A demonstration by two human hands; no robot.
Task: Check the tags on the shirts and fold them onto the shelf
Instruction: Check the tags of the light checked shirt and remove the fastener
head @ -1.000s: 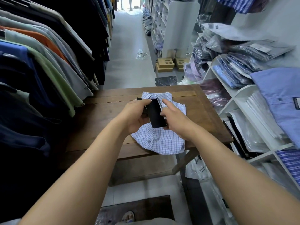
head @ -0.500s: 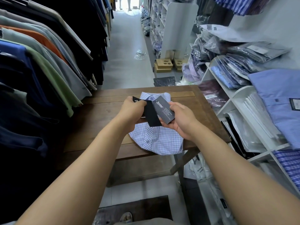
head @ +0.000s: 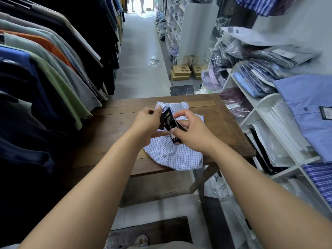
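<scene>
The left hand point(head: 146, 121) and right hand point(head: 195, 136) pinch dark tags point(head: 168, 120), fanned apart seemingly for reading, above the folded shirt point(head: 173, 156) on a table point(head: 111, 123).

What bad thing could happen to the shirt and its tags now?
1. The left hand and right hand both pinch the dark tags; a hard tug from either grip might rip them or rumple the checked shirt.
2. The shirt's near edge seems to hang over the table edge, so a pull could slide it to the floor.
</scene>
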